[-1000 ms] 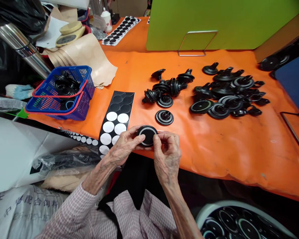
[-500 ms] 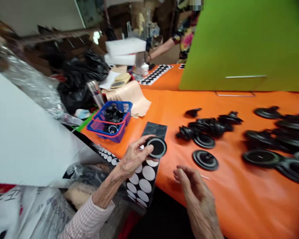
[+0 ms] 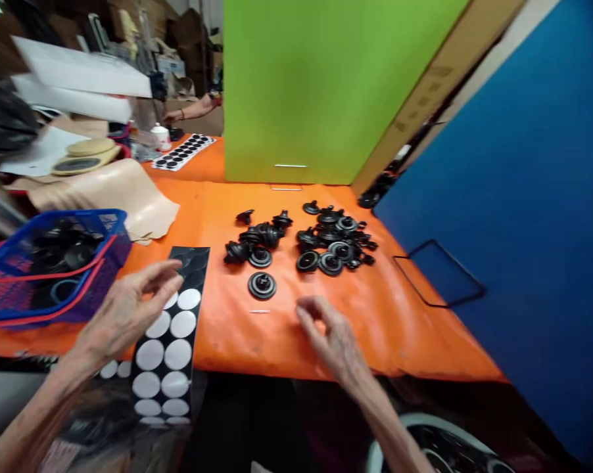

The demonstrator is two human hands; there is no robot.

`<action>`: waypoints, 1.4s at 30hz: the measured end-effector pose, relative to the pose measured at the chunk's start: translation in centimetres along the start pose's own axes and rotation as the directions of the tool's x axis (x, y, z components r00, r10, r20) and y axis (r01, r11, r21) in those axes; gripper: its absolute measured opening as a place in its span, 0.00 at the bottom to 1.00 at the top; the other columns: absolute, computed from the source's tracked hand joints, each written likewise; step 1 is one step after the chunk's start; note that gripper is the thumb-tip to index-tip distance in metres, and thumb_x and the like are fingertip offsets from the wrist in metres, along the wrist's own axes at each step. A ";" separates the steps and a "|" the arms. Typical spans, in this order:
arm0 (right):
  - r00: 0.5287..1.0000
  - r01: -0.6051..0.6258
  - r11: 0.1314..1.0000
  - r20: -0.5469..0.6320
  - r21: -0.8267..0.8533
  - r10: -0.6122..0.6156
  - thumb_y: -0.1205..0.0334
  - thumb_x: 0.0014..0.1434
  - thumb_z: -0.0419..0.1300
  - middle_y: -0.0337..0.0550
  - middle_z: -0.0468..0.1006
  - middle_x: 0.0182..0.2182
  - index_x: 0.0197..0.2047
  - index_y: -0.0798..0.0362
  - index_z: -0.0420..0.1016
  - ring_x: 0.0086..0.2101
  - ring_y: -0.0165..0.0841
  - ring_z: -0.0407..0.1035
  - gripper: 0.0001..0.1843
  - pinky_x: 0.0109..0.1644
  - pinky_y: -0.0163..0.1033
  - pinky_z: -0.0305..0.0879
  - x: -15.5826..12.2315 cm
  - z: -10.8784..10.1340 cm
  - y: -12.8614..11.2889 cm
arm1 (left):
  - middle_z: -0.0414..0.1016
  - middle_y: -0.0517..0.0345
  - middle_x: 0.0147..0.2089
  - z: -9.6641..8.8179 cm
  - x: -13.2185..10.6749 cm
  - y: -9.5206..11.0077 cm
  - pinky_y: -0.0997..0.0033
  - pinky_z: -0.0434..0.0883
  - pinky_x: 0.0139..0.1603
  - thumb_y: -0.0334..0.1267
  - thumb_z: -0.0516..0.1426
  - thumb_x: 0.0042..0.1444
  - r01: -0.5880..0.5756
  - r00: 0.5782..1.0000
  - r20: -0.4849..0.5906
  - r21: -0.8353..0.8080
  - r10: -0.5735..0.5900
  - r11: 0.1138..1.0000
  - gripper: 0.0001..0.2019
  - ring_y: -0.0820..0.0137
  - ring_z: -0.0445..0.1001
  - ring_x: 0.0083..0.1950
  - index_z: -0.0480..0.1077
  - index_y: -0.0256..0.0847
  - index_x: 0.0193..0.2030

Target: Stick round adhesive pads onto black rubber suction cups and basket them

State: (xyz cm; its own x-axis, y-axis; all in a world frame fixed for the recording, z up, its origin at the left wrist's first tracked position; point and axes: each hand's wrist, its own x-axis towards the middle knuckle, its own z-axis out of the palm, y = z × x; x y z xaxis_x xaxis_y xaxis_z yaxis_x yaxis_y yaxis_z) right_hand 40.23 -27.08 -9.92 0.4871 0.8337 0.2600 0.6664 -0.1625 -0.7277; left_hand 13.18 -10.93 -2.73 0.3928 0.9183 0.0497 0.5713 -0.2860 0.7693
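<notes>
Toward the far edge of an orange table (image 3: 281, 345), backed by a green board (image 3: 296, 85), black discs (image 3: 330, 263) are heaped. Over the near edge a sticker sheet (image 3: 164, 355) is draped, with the left hand (image 3: 123, 307) held open above it; the right hand (image 3: 338, 341), fingers loosely parted, is held by that edge.

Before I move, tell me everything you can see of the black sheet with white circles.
The black sheet is a long, thin strip, smooth and flexible-looking. White circles run down it in two columns; its far end shows only faint dark circles. The far part lies on the orange table, right of the blue basket, and the near end droops over the table's front edge. The left hand covers part of its left side in view; whether they touch, I can't tell.
</notes>
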 end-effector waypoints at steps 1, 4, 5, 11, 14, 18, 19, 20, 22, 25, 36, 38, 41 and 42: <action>0.993 -0.013 0.991 -0.115 -0.136 -0.003 0.52 0.59 0.51 0.44 0.77 0.29 0.33 0.47 0.71 0.30 0.39 0.73 0.11 0.36 0.48 0.73 1.5 -1.7 2.1 | 0.79 0.54 0.46 1.7 0.0 0.4 0.64 0.71 0.51 0.49 0.57 0.56 -0.008 0.995 0.098 -0.026 0.011 1.000 0.20 0.62 0.76 0.47 0.72 0.42 0.51; 0.961 -0.109 0.953 -0.274 -0.281 0.029 0.59 0.57 0.48 0.53 0.75 0.36 0.38 0.54 0.69 0.37 0.44 0.71 0.12 0.46 0.57 0.67 6.1 -5.6 8.0 | 0.79 0.51 0.45 6.4 0.5 1.5 0.61 0.71 0.50 0.50 0.56 0.55 -0.147 0.970 0.198 -0.004 0.145 0.989 0.18 0.60 0.77 0.44 0.75 0.43 0.47; 0.958 -0.122 0.944 -0.285 -0.305 0.032 0.60 0.56 0.48 0.55 0.75 0.38 0.39 0.55 0.69 0.40 0.44 0.70 0.13 0.48 0.59 0.65 7.4 -6.2 9.7 | 0.78 0.51 0.45 7.8 0.9 1.8 0.60 0.71 0.51 0.49 0.56 0.55 -0.200 0.963 0.188 0.003 0.196 0.980 0.17 0.60 0.76 0.44 0.75 0.43 0.47; 0.980 -0.107 0.933 -0.194 -0.344 0.041 0.59 0.54 0.53 0.55 0.74 0.37 0.33 0.52 0.67 0.40 0.44 0.67 0.07 0.46 0.53 0.64 10.5 -6.3 13.8 | 0.66 0.45 0.52 13.8 3.6 2.5 0.53 0.66 0.57 0.46 0.58 0.54 -0.298 0.934 0.237 0.103 0.267 0.949 0.27 0.55 0.68 0.54 0.64 0.41 0.60; 0.985 -0.096 0.934 -0.167 -0.344 0.040 0.54 0.56 0.53 0.54 0.74 0.35 0.30 0.50 0.65 0.36 0.44 0.68 0.09 0.41 0.51 0.64 9.0 -6.2 13.1 | 0.64 0.46 0.49 15.2 4.6 2.3 0.51 0.64 0.58 0.45 0.57 0.54 -0.300 0.920 0.315 0.182 0.233 0.937 0.23 0.54 0.65 0.53 0.68 0.40 0.55; 0.983 0.051 0.954 0.186 -0.296 0.005 0.51 0.60 0.52 0.43 0.74 0.27 0.29 0.48 0.69 0.29 0.37 0.69 0.13 0.34 0.42 0.64 5.2 -5.5 10.3 | 0.64 0.50 0.45 15.7 5.1 2.4 0.52 0.64 0.58 0.41 0.59 0.48 -0.247 0.927 0.330 0.175 0.179 0.953 0.19 0.55 0.65 0.52 0.69 0.40 0.48; 0.957 0.118 0.949 0.290 -0.293 -0.030 0.52 0.61 0.51 0.42 0.74 0.27 0.30 0.48 0.70 0.29 0.36 0.70 0.13 0.34 0.41 0.64 4.3 -5.0 9.5 | 0.63 0.51 0.43 15.6 5.1 2.5 0.52 0.64 0.57 0.41 0.61 0.46 -0.227 0.930 0.329 0.172 0.161 0.958 0.19 0.55 0.66 0.51 0.68 0.40 0.46; 0.935 0.177 0.934 0.350 -0.310 -0.061 0.53 0.62 0.50 0.42 0.74 0.29 0.32 0.48 0.71 0.29 0.35 0.70 0.13 0.34 0.40 0.64 3.4 -4.5 8.7 | 0.63 0.52 0.42 15.3 5.1 2.6 0.53 0.65 0.55 0.41 0.62 0.44 -0.208 0.935 0.325 0.173 0.143 0.963 0.20 0.56 0.67 0.50 0.67 0.40 0.44; 0.943 0.230 0.882 0.319 -0.412 -0.096 0.56 0.63 0.49 0.44 0.74 0.34 0.40 0.50 0.73 0.30 0.35 0.70 0.13 0.34 0.39 0.64 2.1 -3.6 7.6 | 0.64 0.55 0.39 14.6 5.0 2.6 0.54 0.68 0.51 0.40 0.63 0.42 -0.142 0.950 0.297 0.147 0.093 0.979 0.20 0.58 0.69 0.46 0.63 0.40 0.41; 0.959 0.243 0.834 0.254 -0.496 -0.129 0.60 0.64 0.46 0.48 0.73 0.39 0.50 0.52 0.70 0.32 0.36 0.70 0.17 0.35 0.39 0.65 1.1 -2.6 7.0 | 0.65 0.61 0.34 12.8 4.4 2.5 0.61 0.71 0.41 0.37 0.65 0.41 0.100 0.964 0.255 -0.090 -0.074 0.991 0.22 0.65 0.71 0.37 0.59 0.43 0.40; 0.943 0.269 0.881 0.291 -0.388 -0.160 0.67 0.57 0.48 0.51 0.73 0.43 0.46 0.52 0.73 0.35 0.38 0.71 0.17 0.38 0.44 0.69 0.5 -1.9 4.9 | 0.74 0.57 0.39 8.6 -3.3 0.5 0.82 0.69 0.24 0.30 0.68 0.41 0.560 0.825 0.450 -0.731 -0.342 0.389 0.23 0.69 0.80 0.33 0.62 0.39 0.43; 0.956 0.283 0.854 0.195 -0.437 -0.218 0.68 0.57 0.49 0.54 0.73 0.47 0.51 0.52 0.72 0.42 0.43 0.71 0.21 0.43 0.49 0.71 0.6 -0.8 3.9 | 0.75 0.55 0.39 8.6 -4.0 0.2 0.82 0.70 0.25 0.31 0.67 0.42 0.552 0.829 0.438 -0.736 -0.347 0.392 0.23 0.68 0.80 0.34 0.63 0.38 0.44; 0.908 0.402 0.857 0.262 -0.322 -0.327 0.69 0.60 0.47 0.53 0.74 0.50 0.55 0.51 0.70 0.50 0.45 0.68 0.22 0.52 0.56 0.69 0.1 2.0 1.8 | 0.76 0.55 0.39 8.4 -4.4 0.3 0.80 0.70 0.25 0.31 0.67 0.42 0.536 0.838 0.416 -0.747 -0.353 0.393 0.25 0.68 0.80 0.33 0.62 0.38 0.45; 0.884 0.436 0.860 0.302 -0.264 -0.356 0.70 0.60 0.46 0.53 0.74 0.51 0.56 0.52 0.69 0.52 0.46 0.68 0.23 0.54 0.57 0.68 -0.6 3.1 0.9 | 0.76 0.56 0.39 8.3 -4.5 0.4 0.80 0.70 0.26 0.31 0.67 0.42 0.528 0.843 0.408 -0.754 -0.350 0.392 0.25 0.68 0.80 0.33 0.62 0.38 0.45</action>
State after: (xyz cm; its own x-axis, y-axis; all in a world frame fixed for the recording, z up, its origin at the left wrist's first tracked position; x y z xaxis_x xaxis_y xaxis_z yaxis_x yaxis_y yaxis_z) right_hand 38.85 -26.07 -12.69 0.0233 0.9545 0.2972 0.9348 0.0846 -0.3451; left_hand 17.60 -17.39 -7.96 0.4257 0.7625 -0.4873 -0.1122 0.5789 0.8077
